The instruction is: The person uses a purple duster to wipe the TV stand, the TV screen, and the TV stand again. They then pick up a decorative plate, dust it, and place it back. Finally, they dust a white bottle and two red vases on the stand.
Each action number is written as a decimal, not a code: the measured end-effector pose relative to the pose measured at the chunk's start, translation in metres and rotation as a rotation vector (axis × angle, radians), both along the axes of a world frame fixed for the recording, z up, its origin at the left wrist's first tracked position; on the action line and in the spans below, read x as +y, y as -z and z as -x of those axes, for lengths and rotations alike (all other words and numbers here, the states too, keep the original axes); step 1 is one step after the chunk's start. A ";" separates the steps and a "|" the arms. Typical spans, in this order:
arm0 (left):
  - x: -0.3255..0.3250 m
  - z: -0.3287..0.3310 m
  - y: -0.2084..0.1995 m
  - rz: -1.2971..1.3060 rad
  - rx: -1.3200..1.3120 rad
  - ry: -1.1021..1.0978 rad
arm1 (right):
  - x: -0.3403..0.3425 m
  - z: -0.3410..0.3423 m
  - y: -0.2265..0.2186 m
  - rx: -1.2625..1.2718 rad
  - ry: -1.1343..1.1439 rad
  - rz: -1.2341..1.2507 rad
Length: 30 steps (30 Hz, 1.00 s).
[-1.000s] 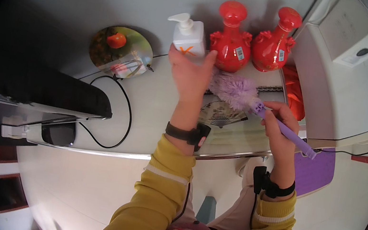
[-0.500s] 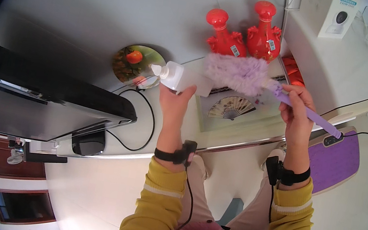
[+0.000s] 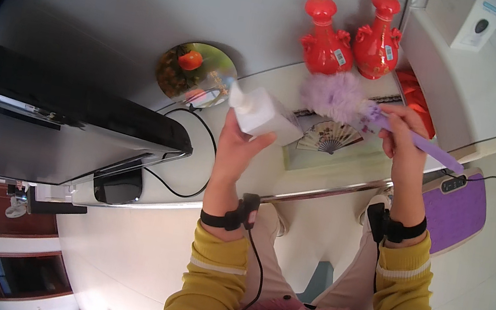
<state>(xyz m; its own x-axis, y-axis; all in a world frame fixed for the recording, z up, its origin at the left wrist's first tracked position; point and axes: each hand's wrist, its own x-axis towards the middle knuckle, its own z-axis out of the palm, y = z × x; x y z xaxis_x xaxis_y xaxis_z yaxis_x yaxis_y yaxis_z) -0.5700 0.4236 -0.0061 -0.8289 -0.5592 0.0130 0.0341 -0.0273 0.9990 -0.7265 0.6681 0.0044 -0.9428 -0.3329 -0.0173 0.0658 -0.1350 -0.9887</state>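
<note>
A white pump bottle (image 3: 266, 116) is in my left hand (image 3: 237, 151), closed around its body. The bottle is tilted, its nozzle toward the wall and its base toward the right; the nozzle is blurred. My right hand (image 3: 405, 136) grips the purple handle of a fluffy lilac duster (image 3: 334, 96). The duster's head is over the white cabinet top, just in front of two red gourd-shaped bottles, the left one (image 3: 328, 49) and the right one (image 3: 376, 49). Below the duster lies a flat picture with a painted fan (image 3: 329, 139).
A black monitor (image 3: 78, 121) stands at the left, with a cable looping beside it. Behind it, a round plate with a tomato picture (image 3: 190, 60) leans on the wall. A camera box (image 3: 473, 25) sits on the white unit at right. A purple-topped platform (image 3: 457, 204) is on the floor.
My view has shifted a little, so the cabinet items appear farther right. The pump bottle looks larger and closer to me. Both hands keep their hold.
</note>
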 end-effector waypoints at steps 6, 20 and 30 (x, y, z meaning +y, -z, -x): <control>-0.007 0.014 0.016 0.177 -0.083 -0.050 | 0.002 0.002 -0.009 -0.024 -0.232 0.500; 0.000 0.030 0.019 0.424 0.063 -0.080 | 0.006 0.012 -0.005 -0.024 -0.105 0.530; -0.010 0.020 0.006 0.243 0.073 0.102 | 0.003 0.013 -0.005 -0.054 -0.160 0.407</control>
<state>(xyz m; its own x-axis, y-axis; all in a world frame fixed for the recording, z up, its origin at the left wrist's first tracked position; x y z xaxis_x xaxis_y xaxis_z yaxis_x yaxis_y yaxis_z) -0.5897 0.4139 -0.0121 -0.8730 -0.4456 0.1983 0.1156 0.2060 0.9717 -0.7398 0.6709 0.0089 -0.8801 -0.4646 0.0978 0.1678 -0.4970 -0.8514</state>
